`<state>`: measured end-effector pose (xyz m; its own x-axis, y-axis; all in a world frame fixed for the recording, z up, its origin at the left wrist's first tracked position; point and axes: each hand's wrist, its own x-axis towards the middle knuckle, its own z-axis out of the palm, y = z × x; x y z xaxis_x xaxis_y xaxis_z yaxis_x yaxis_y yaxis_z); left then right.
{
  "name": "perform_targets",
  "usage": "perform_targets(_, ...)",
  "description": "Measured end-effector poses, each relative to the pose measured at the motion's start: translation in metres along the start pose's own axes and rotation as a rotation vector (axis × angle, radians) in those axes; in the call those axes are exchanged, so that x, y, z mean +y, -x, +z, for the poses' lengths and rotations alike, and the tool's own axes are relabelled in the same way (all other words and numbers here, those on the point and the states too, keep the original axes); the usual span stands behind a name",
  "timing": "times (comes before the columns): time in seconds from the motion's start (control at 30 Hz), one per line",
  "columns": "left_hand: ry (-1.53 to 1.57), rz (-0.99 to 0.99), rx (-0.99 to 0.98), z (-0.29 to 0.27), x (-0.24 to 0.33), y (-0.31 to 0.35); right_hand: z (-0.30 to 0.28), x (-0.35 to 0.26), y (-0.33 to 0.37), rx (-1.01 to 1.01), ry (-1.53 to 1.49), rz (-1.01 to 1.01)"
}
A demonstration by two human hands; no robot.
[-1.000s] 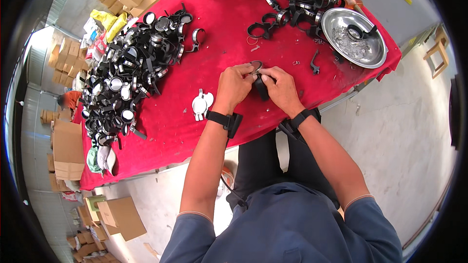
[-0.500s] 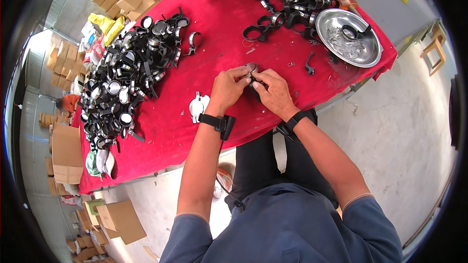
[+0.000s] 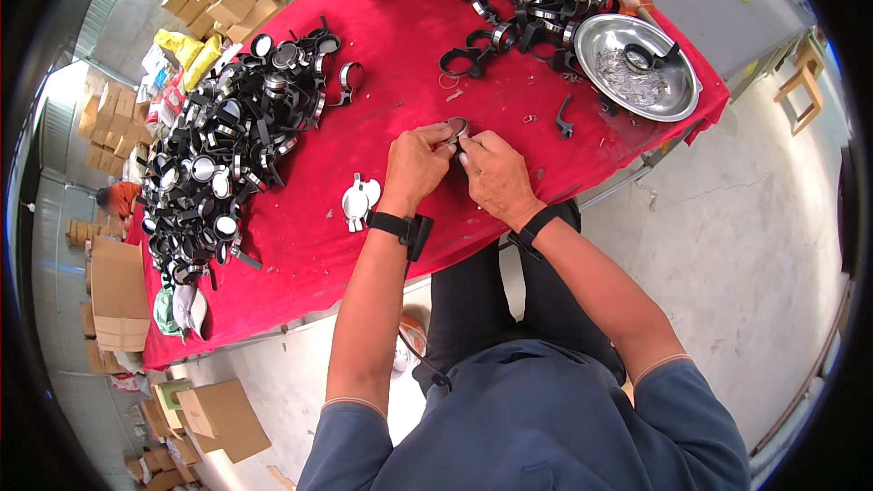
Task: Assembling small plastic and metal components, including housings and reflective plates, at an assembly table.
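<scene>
White part (image 3: pixel 360 203) lies unmoved beside the left wrist. Left hand (image 3: pixel 417 168) and right hand (image 3: pixel 498 178) both pinch one dark ring part (image 3: pixel 461 125) above the red cloth (image 3: pixel 400 45); right hand now mostly covers its black tail, visible a second ago. Farther out, metal bowl (image 3: pixel 680 93) looks unchanged.

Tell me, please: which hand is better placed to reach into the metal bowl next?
Probably the right hand: it is nearer to the metal bowl, which stands on its side. The left hand is farther. Both have fingers on the black ring.
</scene>
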<state>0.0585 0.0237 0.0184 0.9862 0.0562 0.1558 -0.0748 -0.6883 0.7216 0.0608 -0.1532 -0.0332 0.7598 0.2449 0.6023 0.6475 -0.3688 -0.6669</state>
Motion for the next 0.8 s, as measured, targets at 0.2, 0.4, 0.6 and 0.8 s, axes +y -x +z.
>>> perform_targets(0.2,-0.038,-0.03,-0.098,-0.003,0.007,0.0,-0.023,-0.004,0.002,-0.018,0.068,-0.007)
perform_targets(0.4,-0.012,0.056,-0.129,-0.011,0.004,0.016,-0.09,0.027,-0.022,0.146,0.399,0.07)
perform_targets(0.6,-0.071,0.003,-0.029,0.002,0.019,0.03,-0.121,0.065,-0.041,-0.175,0.77,0.238)
perform_targets(0.8,-0.076,0.08,0.043,0.008,0.01,0.041,-0.11,0.068,-0.043,-0.203,0.772,0.391)
